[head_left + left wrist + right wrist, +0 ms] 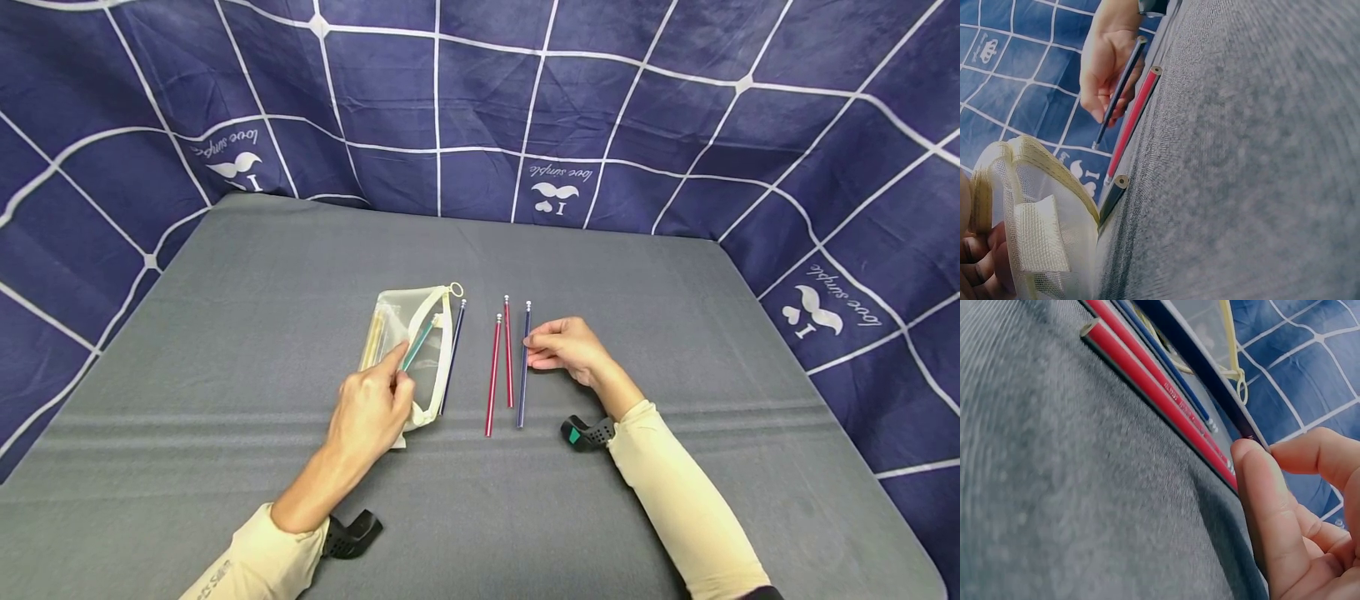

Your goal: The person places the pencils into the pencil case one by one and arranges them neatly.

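My right hand (566, 346) pinches a dark blue pencil (523, 375) between thumb and forefinger. In the right wrist view this pencil (1200, 362) is raised off the cloth. My left hand (371, 412) lies over the lower left side of a cream mesh zip pencil pouch (393, 302), its forefinger stretched along the mouth. In the left wrist view, curled fingers (982, 265) grip the pouch (1054, 175) by its edge, though part of that grip is hidden. Inside the pouch are a teal pencil (420, 343) and yellow pencils (372, 337).
Two red pencils, one nearer (492, 379) and one farther (508, 350), lie side by side left of the held pencil. Another dark blue pencil (453, 354) lies along the pouch's right edge. Grey cloth (600, 517) covers the table; a blue checked curtain (480, 100) hangs behind.
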{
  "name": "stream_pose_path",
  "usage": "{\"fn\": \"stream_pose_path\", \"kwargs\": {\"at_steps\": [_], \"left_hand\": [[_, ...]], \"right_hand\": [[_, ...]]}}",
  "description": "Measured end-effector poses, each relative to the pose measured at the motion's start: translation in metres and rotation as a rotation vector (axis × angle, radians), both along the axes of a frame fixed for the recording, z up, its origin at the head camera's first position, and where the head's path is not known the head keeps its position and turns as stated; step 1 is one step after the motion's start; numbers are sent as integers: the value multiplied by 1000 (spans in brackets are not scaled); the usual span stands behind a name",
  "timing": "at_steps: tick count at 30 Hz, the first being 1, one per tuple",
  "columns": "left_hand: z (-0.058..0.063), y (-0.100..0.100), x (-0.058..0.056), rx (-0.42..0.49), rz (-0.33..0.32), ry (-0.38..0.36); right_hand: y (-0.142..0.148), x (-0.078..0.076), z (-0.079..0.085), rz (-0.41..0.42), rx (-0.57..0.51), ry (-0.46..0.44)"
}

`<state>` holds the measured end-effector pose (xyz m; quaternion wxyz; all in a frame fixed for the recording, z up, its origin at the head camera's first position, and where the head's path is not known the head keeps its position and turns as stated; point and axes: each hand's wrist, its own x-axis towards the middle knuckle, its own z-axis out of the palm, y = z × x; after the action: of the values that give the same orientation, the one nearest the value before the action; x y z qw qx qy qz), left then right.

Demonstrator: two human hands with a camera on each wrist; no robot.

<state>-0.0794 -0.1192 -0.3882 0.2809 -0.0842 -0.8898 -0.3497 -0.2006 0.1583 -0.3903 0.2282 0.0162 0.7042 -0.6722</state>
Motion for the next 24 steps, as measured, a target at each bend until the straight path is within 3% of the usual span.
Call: {"fn": "stream_pose_path", "kwargs": {"at_steps": [24], "left_hand": [[0, 0, 1, -9, -4, -6]], "right_hand": [[-38, -8, 2, -82, -201, -4]]}}
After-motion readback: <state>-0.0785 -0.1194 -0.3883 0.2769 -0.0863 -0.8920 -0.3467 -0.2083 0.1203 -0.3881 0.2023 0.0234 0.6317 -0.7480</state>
